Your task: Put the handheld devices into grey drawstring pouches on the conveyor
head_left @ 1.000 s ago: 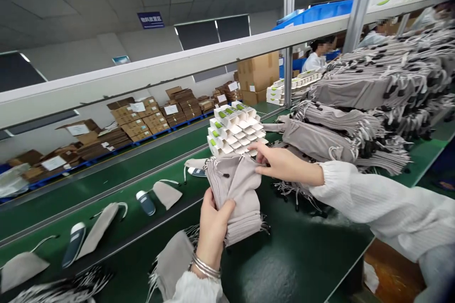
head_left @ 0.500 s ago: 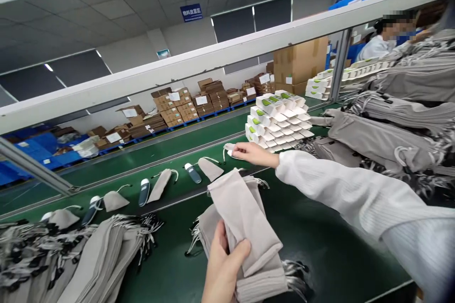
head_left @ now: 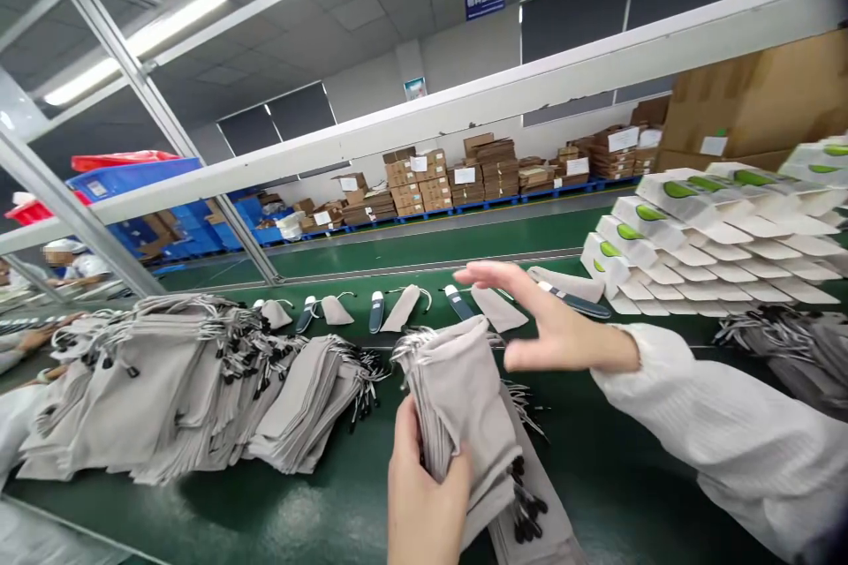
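A stack of grey drawstring pouches (head_left: 470,406) is gripped by my left hand (head_left: 427,485), thumb across its front. My right hand (head_left: 549,318) is raised over the stack's upper right with fingers spread and nothing in them. More pouches (head_left: 536,494) lie on the green surface beneath the held stack. Beyond the hands runs a row of dark blue devices with white ends, such as one device (head_left: 377,312), each beside a single pouch (head_left: 402,309). Just past my right hand, another device (head_left: 576,300) lies against a pouch (head_left: 570,282).
Large pouch piles (head_left: 152,388) cover the left of the green table (head_left: 318,512). Stacked white boxes (head_left: 669,238) stand at the right. A white rail (head_left: 397,119) crosses ahead. At the far left are people, one sleeve (head_left: 19,415) near the piles.
The view has swung left. My right hand has come back from the row to the held stack, its fingers now spread. My left hand still holds pouches, with their corded ends now at the top.
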{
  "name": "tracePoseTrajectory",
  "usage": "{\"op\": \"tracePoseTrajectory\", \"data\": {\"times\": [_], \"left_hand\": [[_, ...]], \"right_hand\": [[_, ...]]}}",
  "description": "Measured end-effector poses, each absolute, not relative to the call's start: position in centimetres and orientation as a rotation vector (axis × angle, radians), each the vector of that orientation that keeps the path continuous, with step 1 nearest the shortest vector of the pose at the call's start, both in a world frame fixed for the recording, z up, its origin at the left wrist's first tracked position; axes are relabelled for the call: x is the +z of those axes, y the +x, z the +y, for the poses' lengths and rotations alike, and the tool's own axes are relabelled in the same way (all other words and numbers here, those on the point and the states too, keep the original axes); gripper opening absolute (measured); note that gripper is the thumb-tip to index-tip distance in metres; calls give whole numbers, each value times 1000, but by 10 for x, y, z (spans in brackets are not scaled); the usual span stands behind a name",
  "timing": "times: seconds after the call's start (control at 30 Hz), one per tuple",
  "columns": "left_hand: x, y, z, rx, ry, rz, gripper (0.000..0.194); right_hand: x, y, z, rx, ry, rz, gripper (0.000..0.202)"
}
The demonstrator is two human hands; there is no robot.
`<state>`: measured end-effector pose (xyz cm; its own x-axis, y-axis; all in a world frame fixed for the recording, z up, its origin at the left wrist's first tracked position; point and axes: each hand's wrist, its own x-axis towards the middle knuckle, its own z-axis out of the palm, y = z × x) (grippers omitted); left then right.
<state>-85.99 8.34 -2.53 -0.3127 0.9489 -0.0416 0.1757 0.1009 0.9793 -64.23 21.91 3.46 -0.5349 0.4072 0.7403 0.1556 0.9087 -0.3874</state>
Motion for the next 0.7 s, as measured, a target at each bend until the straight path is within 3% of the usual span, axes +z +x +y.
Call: {"op": "tracePoseTrajectory", "data": {"times": [0.07, 0.13, 0.27, 0.33, 0.43, 0.5, 0.7], "left_hand": [[-18, -854, 80, 1311, 1167, 1709, 70], [-17, -851, 74, 1381, 1205, 1742, 66], [-21, -855, 63, 1477, 1220, 1768, 65], [-22, -855, 58, 1451, 1241, 1841, 65], [-19, -849, 54, 1361, 1318, 1991, 63], [-17, -844, 51, 1327, 1358, 2030, 62], [-11, -844, 46, 1350, 1362, 1990, 61]], "right_hand": [[44, -658, 192, 110, -239, -2171, 61], [44, -666, 177, -97, -157, -2147, 38], [35, -668, 172, -66, -237, -2154, 15], [35, -666, 175, 23, -341, -2149, 18], [37, -665, 178, 113, -349, -2241, 50], [37, -665, 179, 123, -267, -2310, 61], [24, -672, 174, 12, -164, -2109, 43]]}}
